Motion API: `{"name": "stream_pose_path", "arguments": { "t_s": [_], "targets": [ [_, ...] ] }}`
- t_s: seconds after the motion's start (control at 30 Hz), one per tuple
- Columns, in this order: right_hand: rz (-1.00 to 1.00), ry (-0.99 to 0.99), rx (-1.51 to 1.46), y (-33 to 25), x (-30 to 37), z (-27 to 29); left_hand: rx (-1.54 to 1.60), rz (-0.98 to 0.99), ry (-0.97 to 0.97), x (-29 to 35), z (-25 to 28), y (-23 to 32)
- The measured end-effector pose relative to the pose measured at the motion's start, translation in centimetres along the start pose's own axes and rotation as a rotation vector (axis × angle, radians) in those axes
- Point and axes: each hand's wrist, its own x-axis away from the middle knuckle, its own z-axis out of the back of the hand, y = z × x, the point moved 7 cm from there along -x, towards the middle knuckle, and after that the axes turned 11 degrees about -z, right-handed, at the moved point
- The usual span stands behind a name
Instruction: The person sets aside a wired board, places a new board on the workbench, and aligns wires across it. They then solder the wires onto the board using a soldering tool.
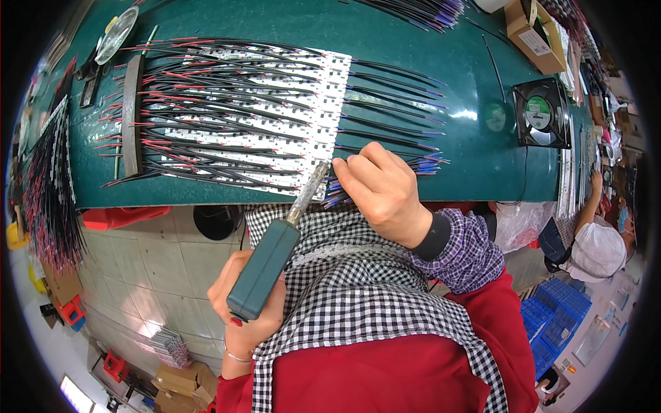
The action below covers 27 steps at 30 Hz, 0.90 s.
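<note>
My left hand point(227, 289) is wrapped round the dark green handle of a soldering gun point(265, 265). Its metal tip reaches up to the near right corner of a white circuit board panel point(334, 110). Beside that tip, the pinched thumb and finger of my right hand point(385, 193) hold what looks like a thin black wire, mostly hidden by the fingers. Rows of black wires with red ends point(206, 96) lie across the panel. Along its right edge, black wires with blue ends point(396, 103) stick out. A loose bunch of blue-ended wires point(337, 196) lies under my right hand.
A grey bar point(131, 117) presses on the red wire ends at the left. On the green table point(475, 172) stand a black fan point(542, 112) and a cardboard box point(536, 41). Wired boards point(51, 186) hang over the left edge. Another person point(595, 248) sits at the far right.
</note>
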Motion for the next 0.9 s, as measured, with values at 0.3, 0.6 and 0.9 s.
{"name": "stream_pose_path", "arguments": {
  "t_s": [0.3,0.6,0.9],
  "targets": [
    [-0.027,-0.056,0.017,0.2,0.0,0.0,0.122,0.087,0.115,3.6,1.2,-1.5],
    [-0.056,-0.016,-0.089,0.0,0.5,1.1,0.265,0.227,0.183,4.4,0.9,-2.3],
    [-0.018,-0.018,-0.038,0.1,1.6,0.3,0.111,0.201,0.180,3.6,0.6,-2.2]
  ]
}}
